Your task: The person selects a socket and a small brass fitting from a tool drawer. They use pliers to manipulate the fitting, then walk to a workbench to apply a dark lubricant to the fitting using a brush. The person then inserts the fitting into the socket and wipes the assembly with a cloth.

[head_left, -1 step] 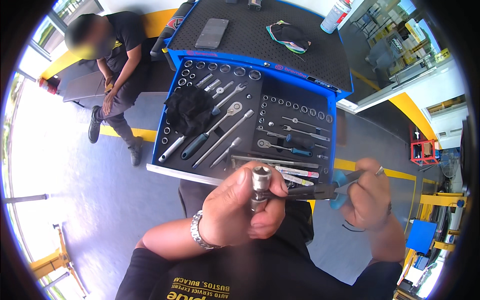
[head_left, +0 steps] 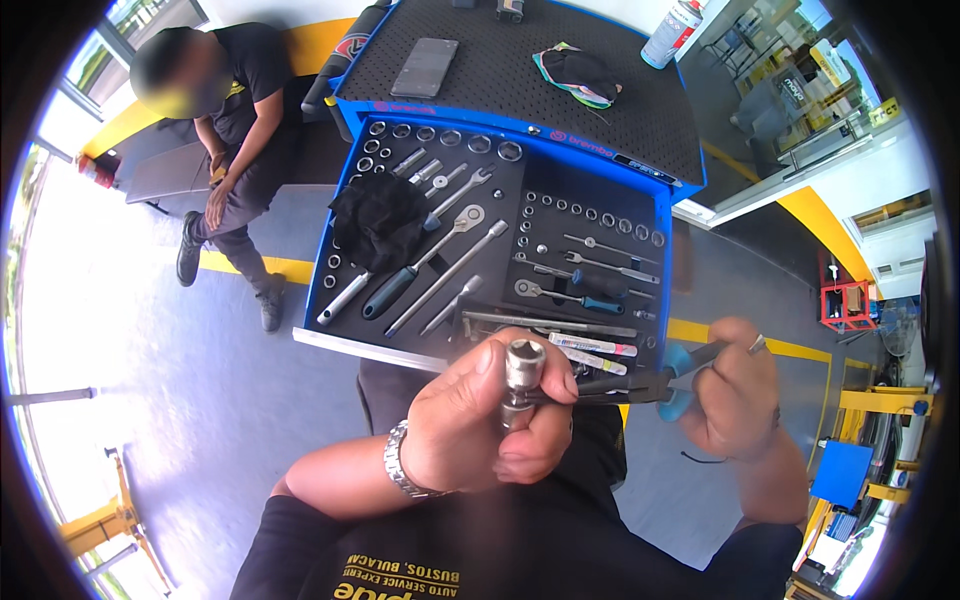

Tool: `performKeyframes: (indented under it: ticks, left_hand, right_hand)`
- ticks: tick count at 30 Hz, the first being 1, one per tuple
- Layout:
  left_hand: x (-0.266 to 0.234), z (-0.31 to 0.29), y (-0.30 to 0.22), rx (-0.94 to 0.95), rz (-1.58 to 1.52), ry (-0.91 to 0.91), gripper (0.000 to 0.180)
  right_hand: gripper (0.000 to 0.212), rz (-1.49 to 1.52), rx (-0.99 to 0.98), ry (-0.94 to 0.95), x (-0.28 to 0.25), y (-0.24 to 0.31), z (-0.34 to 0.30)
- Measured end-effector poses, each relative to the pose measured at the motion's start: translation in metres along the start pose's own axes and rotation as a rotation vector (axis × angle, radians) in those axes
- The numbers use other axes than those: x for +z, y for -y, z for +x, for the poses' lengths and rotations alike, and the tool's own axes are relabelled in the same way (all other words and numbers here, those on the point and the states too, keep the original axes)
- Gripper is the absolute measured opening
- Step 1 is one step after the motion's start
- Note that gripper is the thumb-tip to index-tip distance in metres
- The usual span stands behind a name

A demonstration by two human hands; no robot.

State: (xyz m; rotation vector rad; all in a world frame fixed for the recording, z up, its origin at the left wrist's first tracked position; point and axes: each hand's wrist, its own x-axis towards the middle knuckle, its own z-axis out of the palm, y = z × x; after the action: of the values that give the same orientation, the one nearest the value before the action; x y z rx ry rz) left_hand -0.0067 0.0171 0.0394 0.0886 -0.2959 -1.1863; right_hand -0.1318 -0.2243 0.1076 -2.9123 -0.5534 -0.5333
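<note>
My left hand, with a metal watch on its wrist, is closed round a shiny swivel socket, held upright with its open end up. My right hand grips a pair of pliers with blue handles. Their long dark jaws point left and reach the socket's middle joint, beside my left fingers. Whether the jaws clamp the joint is hidden by those fingers. Just beyond my hands is a pulled-out tool drawer with sockets, ratchets and extension bars laid in black foam.
A bundled black cloth covers part of the drawer's left side. On the blue cart's top lie a phone and a dark cloth, with a spray can at the edge. Someone sits on a bench at the left.
Both hands have barely moved. The socket and my left fingers sit very slightly lower and farther right.
</note>
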Motion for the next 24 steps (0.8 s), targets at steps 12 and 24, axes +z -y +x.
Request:
performKeyframes:
  ticks: [12,24]
  left_hand:
    - [0.004,-0.006,-0.007,0.036,0.112,0.139,0.047]
    - [0.012,-0.004,-0.010,0.148,0.494,-0.068,0.050]
  right_hand:
    - [0.039,0.037,0.041,-0.076,0.005,-0.002,-0.007]
    - [0.047,0.591,0.313,0.217,-0.020,0.003,-0.013]
